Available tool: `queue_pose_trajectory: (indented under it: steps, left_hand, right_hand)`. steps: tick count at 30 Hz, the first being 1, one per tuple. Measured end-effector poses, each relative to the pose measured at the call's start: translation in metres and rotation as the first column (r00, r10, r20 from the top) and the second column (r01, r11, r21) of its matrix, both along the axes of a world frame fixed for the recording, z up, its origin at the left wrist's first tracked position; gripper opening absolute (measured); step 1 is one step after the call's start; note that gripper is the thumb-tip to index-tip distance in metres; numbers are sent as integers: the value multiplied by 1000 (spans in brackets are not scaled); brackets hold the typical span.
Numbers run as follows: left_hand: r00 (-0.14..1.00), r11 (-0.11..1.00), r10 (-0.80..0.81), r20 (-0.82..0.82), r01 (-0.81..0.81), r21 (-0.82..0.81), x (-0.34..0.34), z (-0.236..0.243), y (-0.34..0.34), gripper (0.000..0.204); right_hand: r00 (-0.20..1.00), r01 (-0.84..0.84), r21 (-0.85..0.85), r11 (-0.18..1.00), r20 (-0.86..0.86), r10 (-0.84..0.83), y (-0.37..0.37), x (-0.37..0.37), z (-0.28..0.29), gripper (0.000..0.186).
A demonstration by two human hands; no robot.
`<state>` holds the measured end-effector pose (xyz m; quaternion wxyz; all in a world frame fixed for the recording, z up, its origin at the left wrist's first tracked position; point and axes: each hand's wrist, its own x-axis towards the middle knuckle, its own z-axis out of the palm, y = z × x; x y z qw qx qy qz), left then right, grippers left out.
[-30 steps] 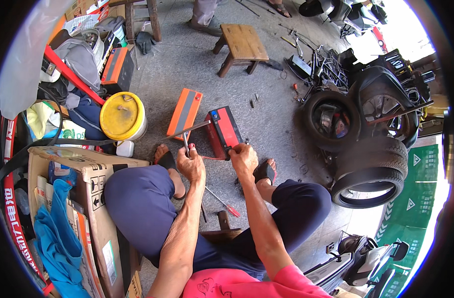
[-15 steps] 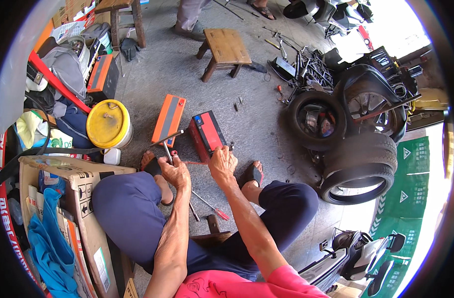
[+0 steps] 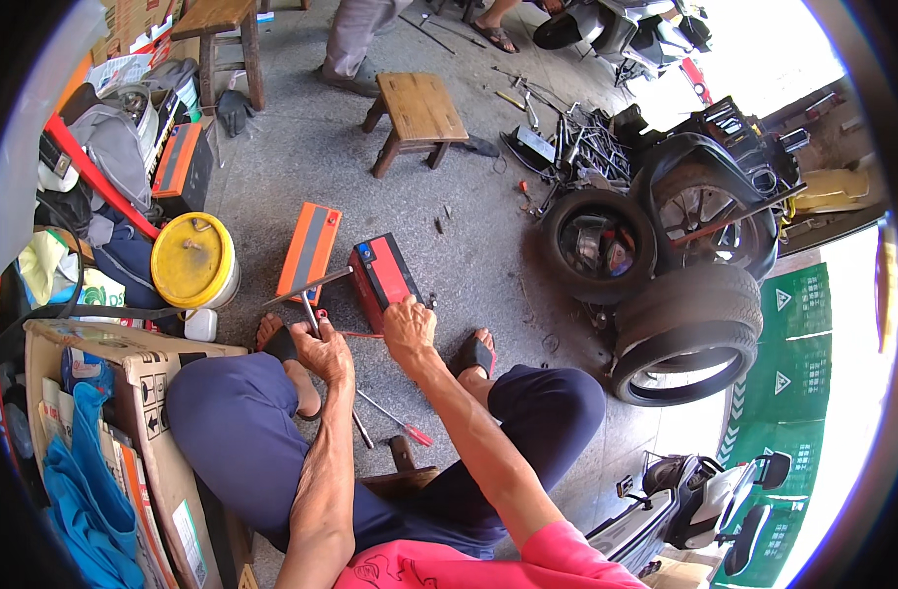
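Note:
My left hand (image 3: 326, 353) is closed round a metal T-handle wrench (image 3: 326, 281), whose crossbar reaches toward the red-and-black battery (image 3: 385, 270). My right hand (image 3: 410, 334) is bent over the near end of that battery, its fingers closed; whatever they pinch is hidden. A thin red wire (image 3: 362, 335) runs low between both hands. Left of the red battery lies an orange battery (image 3: 311, 245) with a grey stripe. Below my hands, between my feet, a red-handled screwdriver (image 3: 414, 432) rests on the floor.
Yellow-lidded bucket (image 3: 189, 250) and cardboard box (image 3: 144, 422) at left. Low wooden stool (image 3: 414, 103) ahead, another person's legs (image 3: 355, 34) behind it. At right: tyres (image 3: 684, 363), a tool pile (image 3: 576, 142), a scooter (image 3: 684, 501).
The whole scene has slid leftward in the picture, its far part slightly downward. Both hands stay at the batteries, the left still on the wrench, with little visible movement relative to them.

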<state>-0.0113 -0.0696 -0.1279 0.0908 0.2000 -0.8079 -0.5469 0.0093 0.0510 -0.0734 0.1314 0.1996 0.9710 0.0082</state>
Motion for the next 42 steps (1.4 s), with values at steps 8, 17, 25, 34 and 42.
queue_pose_trajectory:
  steps: [8,17,25,34,42]
  left_hand:
    - [1000,1000,14,22,-14,4,1,13,-1,19]
    - [999,996,38,-34,-35,80,2,13,1,17]
    - [999,995,-5,44,1,96,3,-4,-2,18]
    - [1000,995,23,-1,-22,96,0,-26,-6,17]
    - [1000,989,-7,-24,10,147,0,-33,-3,13]
  right_hand:
    - [987,66,-145,987,-133,-86,8,11,0,18]
    - [998,-11,-14,1000,-66,10,-1,9,0,14]
    - [993,-56,88,995,-100,65,0,8,-2,12]
    - [976,44,-72,996,-208,-58,1,15,-13,14]
    - [993,7,-89,996,-121,-17,6,14,-6,14]
